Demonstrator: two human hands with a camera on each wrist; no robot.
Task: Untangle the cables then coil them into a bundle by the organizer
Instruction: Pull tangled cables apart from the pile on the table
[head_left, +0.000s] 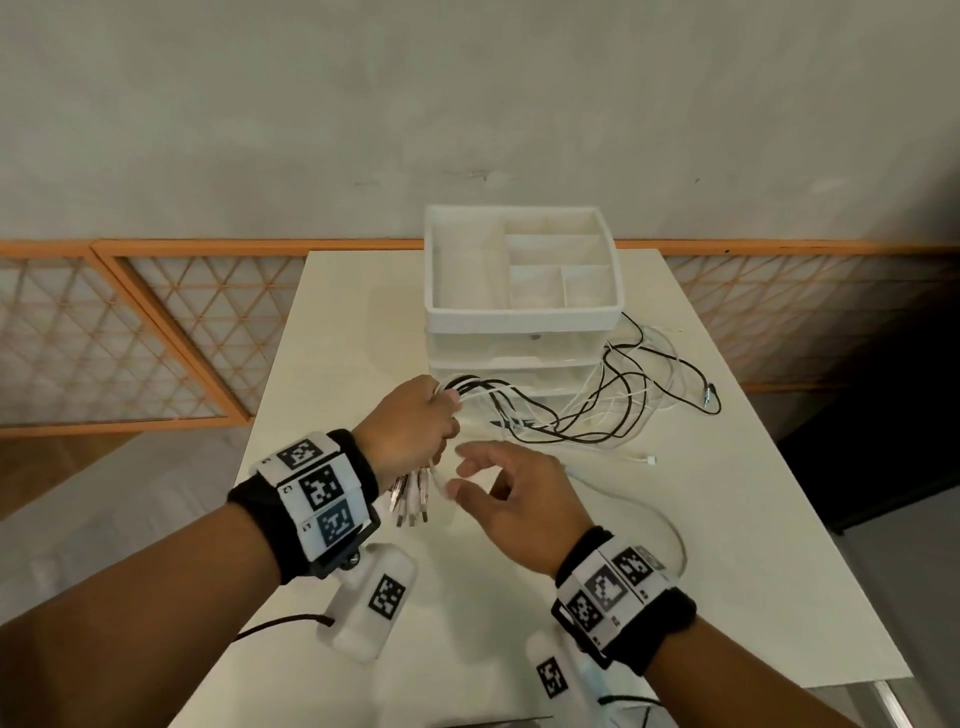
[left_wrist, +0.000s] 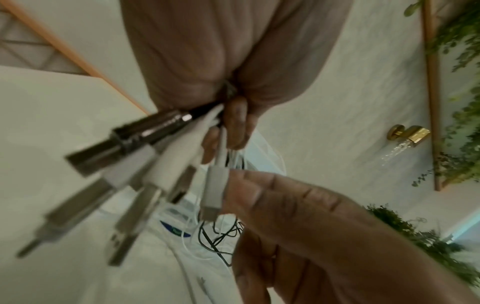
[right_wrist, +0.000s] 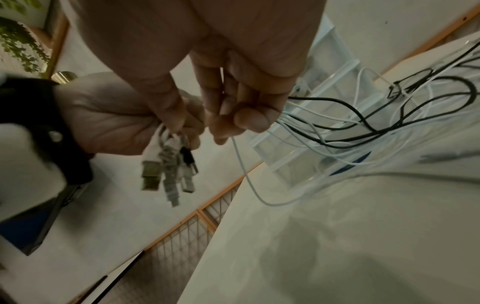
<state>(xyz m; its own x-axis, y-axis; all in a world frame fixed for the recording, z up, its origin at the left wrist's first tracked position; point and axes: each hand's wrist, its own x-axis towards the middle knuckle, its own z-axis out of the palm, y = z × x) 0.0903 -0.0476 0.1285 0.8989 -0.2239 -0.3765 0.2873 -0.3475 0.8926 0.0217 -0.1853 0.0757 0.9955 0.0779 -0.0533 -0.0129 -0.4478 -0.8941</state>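
My left hand (head_left: 415, 426) is raised over the white table (head_left: 753, 597) and grips a bunch of black and white cables (head_left: 597, 410) near their ends. Their plugs (head_left: 410, 501) hang down below the fist, seen close in the left wrist view as USB plugs (left_wrist: 124, 148). My right hand (head_left: 462, 475) is just right of them and pinches a thin white cable (right_wrist: 241, 164) that droops to the table. Its fingertips (left_wrist: 249, 191) touch a white plug (left_wrist: 214, 189). The rest of the cables lie tangled beside the white drawer organizer (head_left: 524, 314).
The organizer stands at the table's far middle, its compartmented top tray holding nothing. Loose ends lie right of it: a black plug (head_left: 709, 397) and a small white plug (head_left: 647, 459). A white cable loop (head_left: 670, 525) lies near my right wrist. A wall is behind.
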